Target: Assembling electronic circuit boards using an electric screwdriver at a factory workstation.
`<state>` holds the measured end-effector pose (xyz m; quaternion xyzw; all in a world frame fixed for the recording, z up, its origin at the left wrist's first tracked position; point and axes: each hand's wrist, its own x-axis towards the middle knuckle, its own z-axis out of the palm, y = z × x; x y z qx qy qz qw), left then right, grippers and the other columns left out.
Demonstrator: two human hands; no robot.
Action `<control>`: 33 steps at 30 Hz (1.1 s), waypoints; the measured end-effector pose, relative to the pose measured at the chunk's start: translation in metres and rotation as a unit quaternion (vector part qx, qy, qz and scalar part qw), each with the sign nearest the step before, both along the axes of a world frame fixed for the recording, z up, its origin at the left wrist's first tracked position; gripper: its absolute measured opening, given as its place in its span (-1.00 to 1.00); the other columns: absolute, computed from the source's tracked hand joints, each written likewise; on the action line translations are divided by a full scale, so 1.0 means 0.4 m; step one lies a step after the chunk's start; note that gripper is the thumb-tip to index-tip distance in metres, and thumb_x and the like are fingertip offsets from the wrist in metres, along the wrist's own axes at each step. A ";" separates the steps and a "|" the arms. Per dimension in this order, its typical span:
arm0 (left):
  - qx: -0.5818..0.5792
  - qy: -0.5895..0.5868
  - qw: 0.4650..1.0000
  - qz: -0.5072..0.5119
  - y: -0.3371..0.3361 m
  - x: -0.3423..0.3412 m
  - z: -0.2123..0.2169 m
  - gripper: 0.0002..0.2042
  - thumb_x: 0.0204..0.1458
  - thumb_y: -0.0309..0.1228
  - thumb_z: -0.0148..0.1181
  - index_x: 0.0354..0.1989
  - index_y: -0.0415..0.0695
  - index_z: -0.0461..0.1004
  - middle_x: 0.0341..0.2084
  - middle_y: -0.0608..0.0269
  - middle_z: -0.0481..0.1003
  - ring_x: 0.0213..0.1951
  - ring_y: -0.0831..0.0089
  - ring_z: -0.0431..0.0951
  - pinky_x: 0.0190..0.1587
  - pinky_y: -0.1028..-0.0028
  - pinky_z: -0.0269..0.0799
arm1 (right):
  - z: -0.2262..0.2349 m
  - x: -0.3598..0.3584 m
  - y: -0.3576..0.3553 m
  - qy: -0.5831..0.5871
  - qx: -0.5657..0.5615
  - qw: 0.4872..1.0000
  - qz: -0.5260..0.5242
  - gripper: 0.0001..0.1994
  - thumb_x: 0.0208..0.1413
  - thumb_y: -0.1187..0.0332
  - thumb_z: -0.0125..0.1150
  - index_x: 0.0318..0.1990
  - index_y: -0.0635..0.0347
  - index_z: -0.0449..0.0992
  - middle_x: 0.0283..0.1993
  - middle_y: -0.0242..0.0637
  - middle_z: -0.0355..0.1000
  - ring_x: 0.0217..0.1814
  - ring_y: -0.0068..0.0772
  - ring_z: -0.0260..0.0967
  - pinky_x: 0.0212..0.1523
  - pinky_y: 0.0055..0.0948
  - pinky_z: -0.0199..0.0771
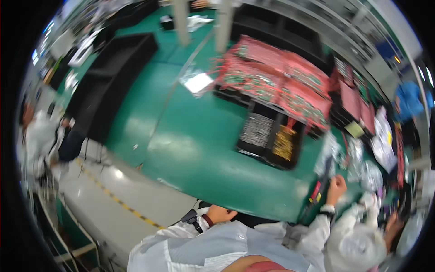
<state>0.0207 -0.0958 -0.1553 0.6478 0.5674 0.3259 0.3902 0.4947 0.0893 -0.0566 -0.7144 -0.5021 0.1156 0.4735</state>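
My left hand (219, 214) is low at the table's front edge, above my lap, with a dark band and a black device at its wrist. Its fingers are partly hidden and blurred. My right hand (336, 188) is raised over the table's right front, fingers curled in; whatever it may hold is too small to make out. Just left of it lies a long black tool (316, 192) with red and yellow parts. Farther in, a black bin of silver metal parts (256, 129) stands beside another of gold-coloured parts (284, 143).
Behind the bins are stacked pink bags with green circuit boards (258, 79). A white packet (198, 84) lies on the green table (190, 136). Long black trays (108, 86) are at left. Clear plastic bags (328, 149) lie at right. Co-workers in white (358, 242) sit on both sides.
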 end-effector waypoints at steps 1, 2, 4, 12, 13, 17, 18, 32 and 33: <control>0.030 -0.002 0.999 -0.020 0.005 0.009 -0.016 -0.80 0.04 -0.24 0.30 -0.32 -0.12 0.62 -0.57 0.16 0.58 -0.54 0.11 0.56 -0.42 0.17 0.47 | 0.000 0.023 -0.018 -0.023 -0.005 1.000 -0.010 -0.94 0.10 0.50 0.24 -0.30 0.29 0.56 -0.46 -0.49 0.43 -0.42 -0.65 0.30 -0.36 -0.54 0.32; 0.027 0.016 0.999 -0.037 0.019 0.010 0.004 -0.81 0.04 -0.24 0.28 -0.34 -0.10 0.61 -0.57 0.13 0.58 -0.54 0.06 0.56 -0.41 0.14 0.48 | 0.004 0.046 -0.038 -0.018 -0.009 1.000 -0.013 -0.94 0.11 0.49 0.23 -0.30 0.29 0.56 -0.45 -0.47 0.44 -0.41 -0.64 0.31 -0.34 -0.53 0.32; 0.022 0.011 0.999 -0.028 0.023 0.005 0.032 -0.80 0.04 -0.26 0.28 -0.24 -0.10 0.61 -0.45 0.05 0.60 -0.43 0.02 0.59 -0.34 0.12 0.51 | -0.014 0.086 -0.059 -0.026 -0.011 1.000 0.003 -0.96 0.16 0.49 0.22 -0.28 0.26 0.54 -0.46 -0.49 0.40 -0.42 -0.66 0.29 -0.37 -0.57 0.29; -0.001 0.039 0.999 0.000 0.008 -0.033 -0.030 -0.54 0.02 -0.28 0.38 0.13 -0.08 0.52 0.03 -0.11 0.52 0.04 -0.10 0.53 0.06 0.05 0.48 | 0.009 0.022 -0.043 0.030 -0.016 0.999 -0.002 -0.96 0.15 0.54 0.14 -0.34 0.30 0.46 -0.49 -0.47 0.32 -0.47 -0.66 0.23 -0.44 -0.58 0.16; -0.001 0.041 0.999 0.019 0.009 -0.032 -0.023 -0.54 0.03 -0.27 0.37 0.13 -0.10 0.51 0.06 -0.11 0.50 0.06 -0.11 0.52 0.07 0.05 0.47 | 0.004 0.022 -0.039 0.033 -0.012 0.999 -0.002 -0.95 0.15 0.56 0.13 -0.37 0.29 0.44 -0.50 -0.47 0.30 -0.48 -0.66 0.23 -0.45 -0.58 0.15; 0.105 0.098 0.985 0.093 0.012 -0.046 0.028 -0.63 0.05 -0.27 0.32 0.01 -0.15 0.56 -0.13 -0.05 0.59 -0.12 -0.03 0.60 -0.09 0.10 0.54 | 0.042 -0.024 -0.010 0.006 -0.017 0.999 0.048 -0.51 0.16 0.57 0.01 0.27 0.22 0.52 -0.51 -0.50 0.18 -0.47 -0.65 0.09 -0.37 -0.58 0.15; 0.037 0.076 0.995 0.062 0.012 -0.061 0.058 -0.71 0.05 -0.28 0.30 -0.10 -0.17 0.58 -0.29 -0.01 0.60 -0.27 0.01 0.61 -0.21 0.12 0.53 | 0.022 0.005 -0.004 -0.009 -0.044 0.997 0.065 -0.31 0.11 0.60 -0.04 0.47 0.07 0.32 -0.52 -0.50 0.16 -0.47 -0.64 0.07 -0.37 -0.57 0.15; 0.185 0.201 0.917 0.292 0.013 -0.115 0.158 -0.77 0.02 -0.36 0.30 -0.17 -0.18 0.58 -0.30 -0.02 0.53 -0.19 -0.06 0.51 -0.08 0.07 0.46 | -0.032 0.052 -0.013 0.006 0.020 0.999 0.041 -0.70 0.19 0.54 0.16 0.07 0.27 0.60 -0.45 -0.58 0.31 -0.42 -0.71 0.16 -0.38 -0.61 0.22; 0.197 0.198 0.939 0.200 0.009 -0.087 0.165 -0.72 0.03 -0.35 0.30 -0.09 -0.17 0.58 -0.22 -0.05 0.55 -0.14 -0.07 0.53 -0.05 0.07 0.48 | -0.028 0.041 -0.009 0.048 0.009 0.998 0.050 -0.67 0.13 0.58 0.19 0.06 0.28 0.60 -0.42 -0.58 0.33 -0.41 -0.71 0.20 -0.37 -0.63 0.24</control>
